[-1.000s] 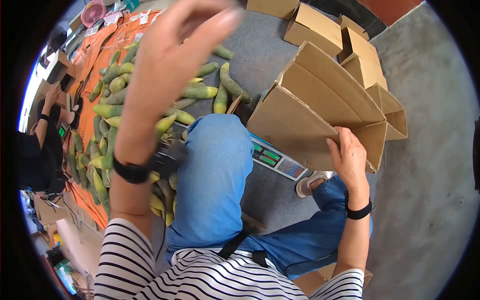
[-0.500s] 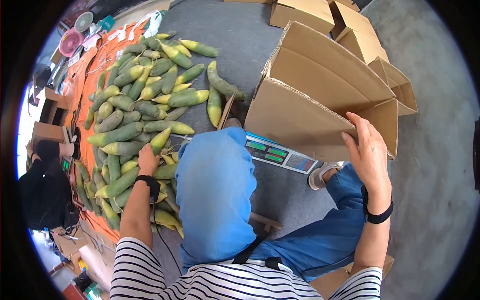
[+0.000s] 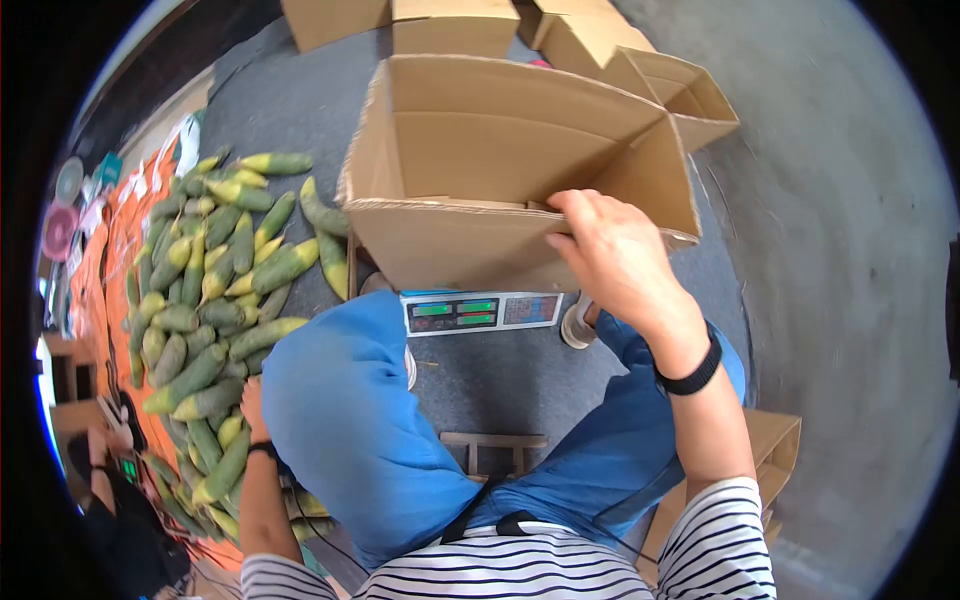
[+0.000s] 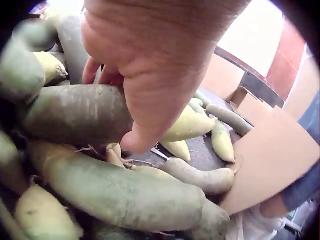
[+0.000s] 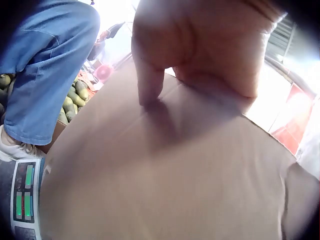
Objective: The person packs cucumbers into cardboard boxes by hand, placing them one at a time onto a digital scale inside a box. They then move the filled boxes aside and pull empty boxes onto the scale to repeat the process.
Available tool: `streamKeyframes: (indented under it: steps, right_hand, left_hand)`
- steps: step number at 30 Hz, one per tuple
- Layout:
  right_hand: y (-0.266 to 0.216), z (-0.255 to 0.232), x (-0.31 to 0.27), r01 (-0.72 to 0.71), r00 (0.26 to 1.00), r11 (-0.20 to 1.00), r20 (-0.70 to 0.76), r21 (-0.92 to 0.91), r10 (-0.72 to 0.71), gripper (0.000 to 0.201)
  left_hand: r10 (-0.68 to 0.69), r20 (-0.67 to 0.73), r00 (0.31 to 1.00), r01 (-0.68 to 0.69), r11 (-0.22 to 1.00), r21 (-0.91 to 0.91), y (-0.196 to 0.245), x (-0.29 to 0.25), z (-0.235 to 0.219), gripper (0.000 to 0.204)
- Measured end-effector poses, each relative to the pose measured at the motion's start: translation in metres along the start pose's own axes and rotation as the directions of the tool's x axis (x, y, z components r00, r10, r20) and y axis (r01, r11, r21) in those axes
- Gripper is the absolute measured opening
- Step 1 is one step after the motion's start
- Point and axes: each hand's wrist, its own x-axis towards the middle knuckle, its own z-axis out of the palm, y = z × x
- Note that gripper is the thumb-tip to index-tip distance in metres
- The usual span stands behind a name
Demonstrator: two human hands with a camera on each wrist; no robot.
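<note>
Beside the left knee, my left hand [image 3: 252,405] reaches into a heap of green radishes [image 3: 205,320], mostly hidden by the knee in the head view. In the left wrist view its thumb and fingers grip a thick, dark green radish [image 4: 75,114]. Another long green radish [image 4: 125,187] lies just below that one. My right hand [image 3: 620,250] holds the near wall of a tall open cardboard box [image 3: 460,235], fingers over the rim and thumb on the outer face. The box stands at a digital scale [image 3: 482,312] with lit green displays.
More cardboard boxes [image 3: 455,30] stand at the back, and another [image 3: 775,440] is beside the right leg. An orange sheet [image 3: 130,235] lies under the heap. A wooden stool [image 3: 495,440] shows between the legs. Another person [image 3: 120,530] works at the far left.
My left hand has come down from high in front of the camera into the radish heap. The right hand stays at the box wall, its fingers now over the rim. The view has turned toward the box.
</note>
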Motion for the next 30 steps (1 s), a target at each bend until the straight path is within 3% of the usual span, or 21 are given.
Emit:
streamKeyframes:
  steps: [2, 4, 5, 7, 8, 9, 11, 13, 15, 18, 19, 21, 23, 25, 27, 29, 30]
  right_hand:
    - [0.000, 0.003, -0.002, 0.032, 0.999, 0.999, -0.002, 0.007, -0.032, 0.023]
    - [-0.001, 0.005, -0.004, 0.002, 1.000, 1.000, 0.020, 0.026, -0.003, 0.023]
    - [-0.001, 0.004, -0.006, -0.012, 0.998, 0.999, 0.062, 0.040, 0.009, 0.024]
    - [-0.001, 0.004, -0.009, -0.010, 0.999, 0.999, 0.041, 0.035, 0.008, 0.023]
    - [-0.001, 0.006, -0.011, -0.006, 0.999, 0.999, 0.036, 0.033, 0.005, 0.023]
    - [-0.001, 0.007, -0.012, 0.002, 0.999, 1.000, 0.035, 0.031, -0.003, 0.023]
    - [0.000, 0.008, -0.013, 0.011, 1.000, 1.000, 0.026, 0.007, -0.011, 0.024]
    - [0.000, 0.008, -0.014, 0.015, 0.999, 1.000, 0.032, 0.003, -0.015, 0.024]
    - [0.001, 0.008, -0.014, 0.023, 0.999, 1.000, 0.034, 0.022, -0.023, 0.024]
    - [0.003, 0.011, -0.013, 0.024, 0.999, 0.999, 0.038, 0.025, -0.025, 0.022]
    - [0.002, 0.012, -0.013, 0.023, 0.999, 1.000, 0.045, 0.013, -0.024, 0.021]
    - [0.001, 0.013, -0.014, 0.018, 0.999, 1.000, 0.032, 0.004, -0.018, 0.017]
    - [0.000, 0.013, -0.015, 0.011, 1.000, 1.000, 0.027, -0.009, -0.011, 0.016]
    - [0.000, 0.012, -0.014, 0.018, 0.998, 0.999, 0.066, -0.041, -0.015, 0.015]
    - [-0.001, 0.012, -0.014, 0.015, 0.998, 0.999, 0.064, -0.049, -0.012, 0.015]
    - [-0.001, 0.011, -0.015, 0.019, 0.998, 0.998, 0.063, -0.058, -0.016, 0.015]
    - [-0.001, 0.010, -0.015, 0.020, 0.998, 0.998, 0.055, -0.059, -0.017, 0.015]
  left_hand:
    - [0.085, -0.037, 0.996, -0.086, 0.995, -0.041, 0.004, -0.026, -0.036, 0.031]
    - [0.122, -0.005, 0.992, -0.117, 0.931, -0.347, -0.008, -0.043, -0.051, 0.037]
    - [0.132, -0.020, 0.991, -0.131, 0.932, -0.339, -0.011, -0.052, -0.059, 0.037]
    - [0.235, -0.309, 0.921, -0.348, 0.853, -0.388, -0.012, -0.069, -0.080, 0.048]
    - [0.016, -0.149, 0.989, -0.102, 0.805, -0.585, -0.003, -0.072, -0.103, 0.059]
    - [0.018, -0.154, 0.988, -0.106, 0.802, -0.587, 0.010, -0.076, -0.130, 0.059]
    - [-0.087, -0.202, 0.976, -0.126, 0.532, -0.837, 0.034, -0.078, -0.186, 0.059]
    - [-0.200, -0.170, 0.965, -0.039, 0.529, -0.847, 0.051, -0.073, -0.245, 0.062]
    - [-0.255, -0.281, 0.925, -0.134, 0.472, -0.871, 0.073, -0.068, -0.307, 0.056]
    - [-0.210, -0.497, 0.842, -0.484, 0.113, -0.868, 0.113, -0.054, -0.395, 0.048]
    - [-0.189, -0.543, 0.818, -0.558, -0.027, -0.830, 0.127, -0.047, -0.418, 0.045]
    - [-0.086, -0.619, 0.781, -0.624, -0.155, -0.766, 0.170, -0.045, -0.457, 0.042]
    - [0.147, -0.643, 0.752, -0.658, 0.102, -0.746, 0.209, -0.028, -0.478, 0.043]
    - [0.369, -0.505, 0.780, -0.612, 0.286, -0.737, 0.274, -0.038, -0.502, 0.047]
    - [0.549, -0.464, 0.696, -0.667, 0.253, -0.701, 0.322, -0.014, -0.489, 0.045]
    - [0.694, -0.480, 0.537, -0.796, 0.227, -0.562, 0.356, 0.006, -0.475, 0.050]
    - [0.692, -0.480, 0.539, -0.795, 0.229, -0.562, 0.367, 0.015, -0.467, 0.050]
